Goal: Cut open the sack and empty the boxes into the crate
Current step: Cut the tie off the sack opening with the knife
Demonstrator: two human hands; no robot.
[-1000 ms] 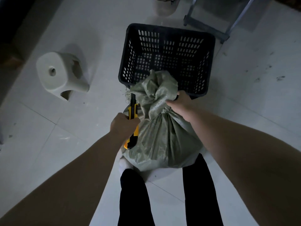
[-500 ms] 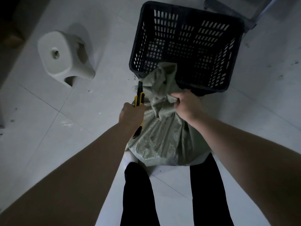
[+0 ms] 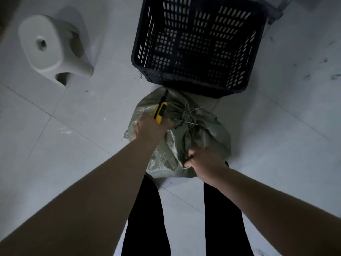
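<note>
Floor of pale grey tiles [image 3: 73,137] fills the view, seen from above in dim light. At twelve to one o'clock stands a dark plastic crate [image 3: 184,85] with slotted walls, open side up. Two legs in black trousers [image 3: 145,218] stand at six o'clock.

Between the legs and the crate, at the centre, sits a grey-green woven sack [image 3: 204,133], bulging and tied shut. Its far edge lies just beside the crate's near wall. At ten o'clock, well apart from both, a white plastic stool [image 3: 46,52] lies tipped on its side.

Both bare arms reach in from the bottom corners. The left hand [image 3: 150,129] rests on the sack's nine o'clock shoulder, its fingers curled tight round a yellow and black utility knife [image 3: 160,110]. The knife's dark tip points toward twelve o'clock over the sack. Whether the blade touches the cloth cannot be told.

The right hand [image 3: 204,164] is at the sack's five o'clock side, its fingers curled in and pinching a bunched fold of the cloth. At the sack's top, pale string [image 3: 190,117] binds the gathered neck, loose ends sticking out.
</note>
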